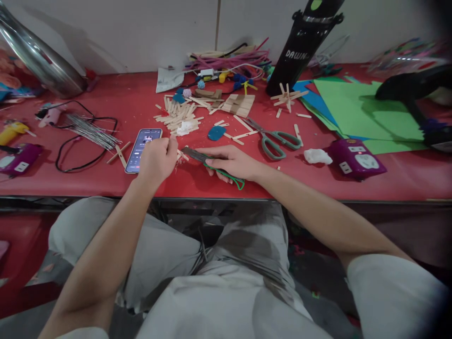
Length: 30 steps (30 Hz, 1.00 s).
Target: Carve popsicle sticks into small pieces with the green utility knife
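My right hand (pixel 231 162) is closed around green-handled scissors (pixel 197 155), their dark blades pointing left over the red table (pixel 116 179). My left hand (pixel 157 157) pinches a small wooden stick piece (pixel 181 154) right at the blade tips. A phone (pixel 141 149) with a lit screen lies just left of my left hand. A heap of wooden craft sticks (pixel 178 115) sits beyond both hands.
A second pair of green scissors (pixel 273 140), a blue oval piece (pixel 216 133), a purple glue gun (pixel 355 157), white tissue (pixel 317 156), green and blue paper sheets (pixel 356 110), a black bottle (pixel 300 47), a wire bundle (pixel 92 132) and a stick star (pixel 286 96) crowd the table.
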{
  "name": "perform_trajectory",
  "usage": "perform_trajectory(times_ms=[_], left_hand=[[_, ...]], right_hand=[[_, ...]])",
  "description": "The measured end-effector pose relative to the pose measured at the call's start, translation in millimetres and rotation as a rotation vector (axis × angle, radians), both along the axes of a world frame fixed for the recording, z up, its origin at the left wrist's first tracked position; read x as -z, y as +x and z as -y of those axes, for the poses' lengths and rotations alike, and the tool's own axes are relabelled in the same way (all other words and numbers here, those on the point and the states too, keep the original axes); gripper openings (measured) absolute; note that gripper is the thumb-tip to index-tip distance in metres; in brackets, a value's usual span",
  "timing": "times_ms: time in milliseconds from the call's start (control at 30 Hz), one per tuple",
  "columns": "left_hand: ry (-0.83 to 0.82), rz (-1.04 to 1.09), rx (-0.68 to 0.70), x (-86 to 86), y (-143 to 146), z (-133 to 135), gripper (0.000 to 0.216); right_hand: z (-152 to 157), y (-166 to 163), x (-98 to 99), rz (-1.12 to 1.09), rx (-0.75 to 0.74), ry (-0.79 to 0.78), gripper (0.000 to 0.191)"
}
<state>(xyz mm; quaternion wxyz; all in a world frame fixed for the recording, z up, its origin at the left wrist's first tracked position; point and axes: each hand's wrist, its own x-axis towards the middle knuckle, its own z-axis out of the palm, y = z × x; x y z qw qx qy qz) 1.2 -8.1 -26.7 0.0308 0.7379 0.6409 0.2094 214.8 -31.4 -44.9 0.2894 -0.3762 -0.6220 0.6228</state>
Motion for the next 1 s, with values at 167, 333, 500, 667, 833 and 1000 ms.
perform_trajectory(times_ms=[167, 333, 500, 667, 833, 1000], left_hand=[[-0.014, -0.017, -0.02, 0.0, -0.1, 0.3, 0.046], [-0.014, -0.024, -0.024, 0.8, -0.1, 0.2, 0.047], [0.019, -0.01, -0.005, 0.9, -0.6, -0.1, 0.048], [0.028, 0.007, 0.011, 0.6, -0.7, 0.5, 0.048], [0.017, 0.006, 0.008, -0.3, -0.1, 1.3, 0.048], [0.012, 0.006, 0.003, -0.8, 0.3, 1.3, 0.047]], right_hand=[[-0.2, -0.3, 0.5, -0.005, 0.023, -0.004, 0.051], [0.2, -0.1, 0.4, 0.007, -0.024, -0.011, 0.052], [0.8, 0.1, -1.5, -0.01, 0.025, -0.005, 0.051], [0.7, 0.3, -1.5, 0.0, -0.013, -0.012, 0.051], [-0.2, 0.8, 0.4, -0.007, -0.028, -0.005, 0.05], [-0.3, 0.9, -0.3, -0.016, 0.006, 0.002, 0.051]])
